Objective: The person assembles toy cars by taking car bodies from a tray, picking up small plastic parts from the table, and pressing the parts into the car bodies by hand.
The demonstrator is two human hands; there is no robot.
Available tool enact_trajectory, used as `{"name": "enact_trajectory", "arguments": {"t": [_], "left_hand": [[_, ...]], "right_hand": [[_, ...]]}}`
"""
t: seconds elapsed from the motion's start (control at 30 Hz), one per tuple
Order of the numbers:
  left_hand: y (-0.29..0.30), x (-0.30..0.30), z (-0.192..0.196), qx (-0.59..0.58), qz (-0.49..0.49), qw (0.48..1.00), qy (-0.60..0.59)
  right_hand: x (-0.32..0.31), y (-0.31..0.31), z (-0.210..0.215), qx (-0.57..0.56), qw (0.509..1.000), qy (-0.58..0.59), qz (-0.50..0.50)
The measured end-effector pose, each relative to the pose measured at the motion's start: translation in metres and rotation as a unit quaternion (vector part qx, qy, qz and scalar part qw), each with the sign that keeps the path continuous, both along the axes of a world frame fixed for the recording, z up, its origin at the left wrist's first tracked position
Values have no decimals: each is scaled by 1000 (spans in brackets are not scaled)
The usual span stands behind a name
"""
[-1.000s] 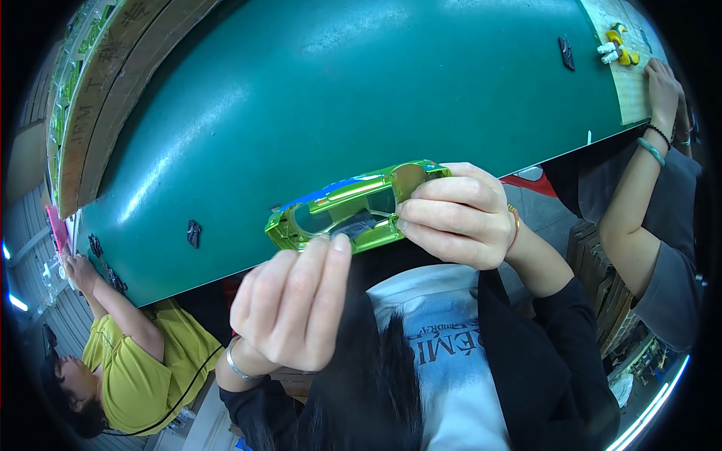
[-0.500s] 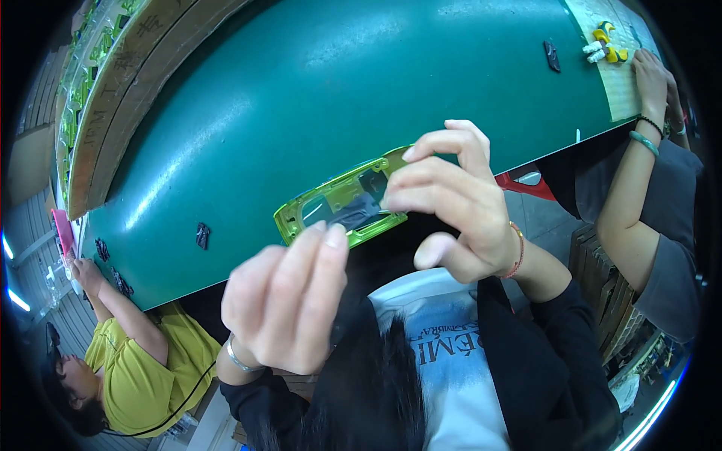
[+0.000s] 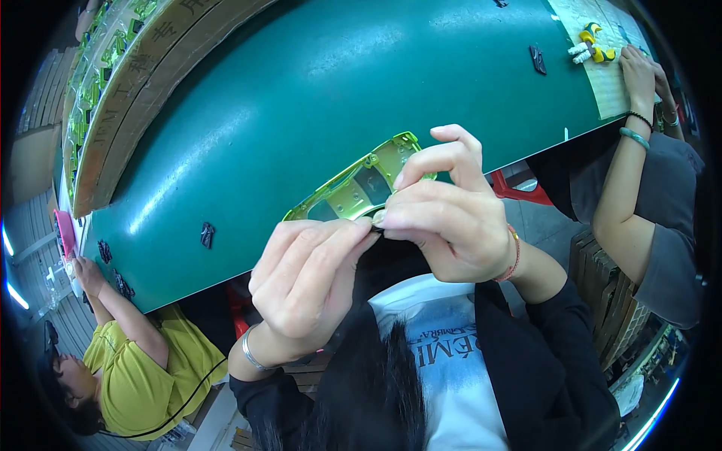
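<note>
A translucent yellow-green plastic shell [image 3: 347, 194], long with rounded ends and window-like openings, is held tilted above the front of the table. Its right end passes behind the fingers of my right hand [image 3: 455, 214], which is curled round it. My left hand [image 3: 312, 274] is closed in a pinch at the shell's near edge. Between the meeting fingertips of both hands shows a small dark piece [image 3: 377, 228], mostly covered, so its shape cannot be made out.
Dark small parts lie on the green table [image 3: 301, 98], one [image 3: 207, 235] on the left and another [image 3: 537, 59] at far right. A cardboard box [image 3: 124, 113] of green parts stands at left. Co-workers sit on both sides; yellow-and-white pieces [image 3: 594, 46] lie beside the right one.
My left hand has moved right and up to meet my right fingertips. The shell has tilted more steeply, and the dark piece is now mostly hidden by fingers.
</note>
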State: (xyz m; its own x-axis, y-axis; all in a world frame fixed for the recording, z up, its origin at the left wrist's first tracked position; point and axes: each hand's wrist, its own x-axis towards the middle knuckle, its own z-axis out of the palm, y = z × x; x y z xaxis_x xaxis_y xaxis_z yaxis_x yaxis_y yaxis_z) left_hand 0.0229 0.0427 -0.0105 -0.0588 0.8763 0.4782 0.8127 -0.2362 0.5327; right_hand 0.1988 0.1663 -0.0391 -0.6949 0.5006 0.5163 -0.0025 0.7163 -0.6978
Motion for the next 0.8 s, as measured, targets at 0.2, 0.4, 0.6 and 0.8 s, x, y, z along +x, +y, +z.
{"name": "enact_trajectory", "arguments": {"t": [0.2, 0.4, 0.6, 0.8], "left_hand": [[-3, -4, 5, -39, 118, 990, 72], [9, -13, 0, -66, 124, 985, 101], [17, -18, -4, -91, 135, 983, 79], [18, -21, -10, -84, 115, 989, 39]], "right_hand": [[-15, 29, -9, 61, 997, -24, -42], [-28, 30, -21, 23, 998, -51, 21], [-36, 36, -23, -23, 998, -54, 27], [-40, 43, -21, -71, 994, -66, 57]]}}
